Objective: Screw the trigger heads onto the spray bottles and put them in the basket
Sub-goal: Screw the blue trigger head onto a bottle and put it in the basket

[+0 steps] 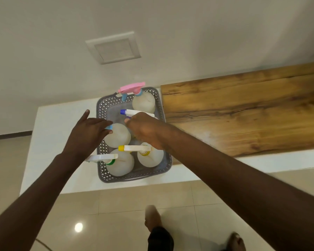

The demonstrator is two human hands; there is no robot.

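Observation:
A grey perforated basket (134, 178) stands on a white counter and holds several translucent spray bottles. My left hand (89, 131) reaches over the basket's left rim, fingers closed around the light-blue trigger head of the middle-left bottle (119, 136), thumb raised. My right hand (143, 130) curls over the neck of a bottle whose white trigger head with a blue nozzle (132, 112) sticks out to the left; that bottle's body is hidden. A pink-headed bottle (143, 104) stands at the back. A yellow-nozzle bottle (150, 158) and a green-collared bottle (121, 165) stand at the front.
The white counter (62, 133) extends left of the basket. A wooden top (243, 109) adjoins the basket's right side. A wall vent (113, 48) sits behind. Tiled floor and my feet (152, 220) lie below the counter's front edge.

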